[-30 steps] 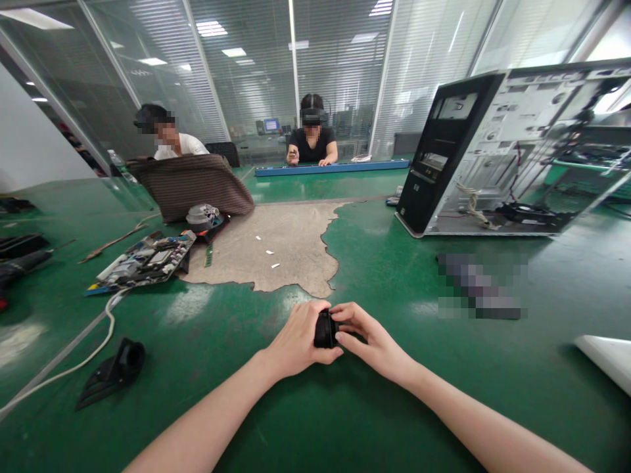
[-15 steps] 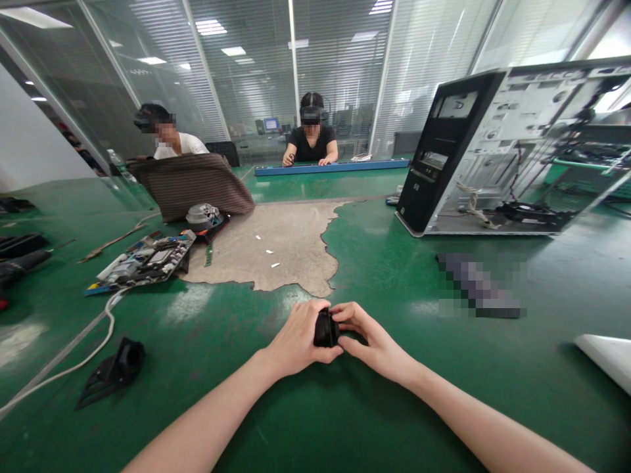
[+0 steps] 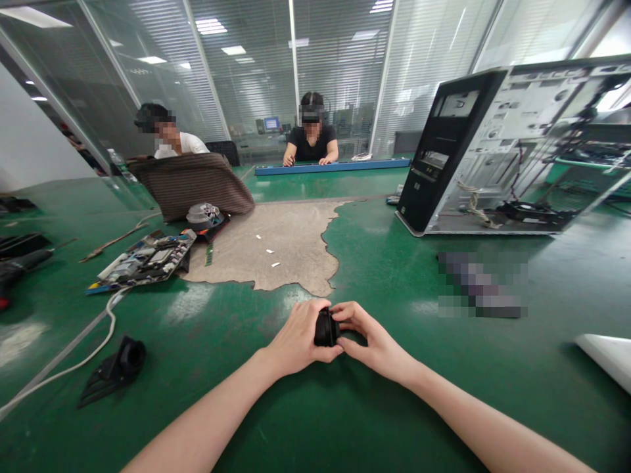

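Between my two hands is a small black blocky part, held low over the green tabletop; its exact kind does not show. My left hand wraps round its left side, with the thumb in front and the fingers behind. From the right, my right hand closes on the other side with thumb and fingertips. Part of the black piece is hidden by the left fingers. Off to the left lies a black plastic piece with a round opening, apart from both hands.
A circuit board lies at left, with a white cable running nearby. Beyond my hands is a bare grey patch. An open computer case stands at right. Two people sit across the table, behind a brown mat and a blue bar.
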The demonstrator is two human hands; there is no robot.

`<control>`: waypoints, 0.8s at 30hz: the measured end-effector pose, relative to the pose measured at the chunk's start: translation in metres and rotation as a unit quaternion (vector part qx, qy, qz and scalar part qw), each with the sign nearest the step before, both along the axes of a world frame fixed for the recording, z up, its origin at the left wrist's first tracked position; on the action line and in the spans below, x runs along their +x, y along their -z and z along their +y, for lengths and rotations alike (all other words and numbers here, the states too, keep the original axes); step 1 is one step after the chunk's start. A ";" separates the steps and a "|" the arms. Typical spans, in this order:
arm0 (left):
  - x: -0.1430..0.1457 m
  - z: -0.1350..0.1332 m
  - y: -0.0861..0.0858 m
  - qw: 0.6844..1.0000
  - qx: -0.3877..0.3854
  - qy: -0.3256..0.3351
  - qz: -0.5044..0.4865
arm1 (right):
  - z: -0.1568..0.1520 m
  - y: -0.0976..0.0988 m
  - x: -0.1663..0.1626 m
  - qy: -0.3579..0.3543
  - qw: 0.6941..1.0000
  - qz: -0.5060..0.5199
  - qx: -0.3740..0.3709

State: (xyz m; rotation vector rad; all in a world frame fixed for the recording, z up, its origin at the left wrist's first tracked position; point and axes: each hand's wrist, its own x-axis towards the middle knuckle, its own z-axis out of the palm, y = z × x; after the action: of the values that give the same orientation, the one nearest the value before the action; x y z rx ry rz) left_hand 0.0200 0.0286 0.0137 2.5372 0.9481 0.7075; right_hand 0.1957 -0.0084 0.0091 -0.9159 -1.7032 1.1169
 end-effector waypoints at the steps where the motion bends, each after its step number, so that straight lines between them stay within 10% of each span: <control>1: 0.000 0.000 0.000 1.000 0.000 0.000 0.000 | 0.000 0.000 0.000 0.000 1.000 0.003 -0.004; 24: 0.000 -0.001 -0.003 1.000 -0.003 -0.006 0.003 | 0.002 -0.003 -0.001 0.003 0.999 -0.001 -0.045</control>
State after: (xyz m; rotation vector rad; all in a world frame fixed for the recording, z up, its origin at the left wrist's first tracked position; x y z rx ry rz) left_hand 0.0200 0.0273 0.0167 2.5321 0.9657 0.7009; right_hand 0.1942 -0.0060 0.0116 -0.9774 -1.6617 1.1983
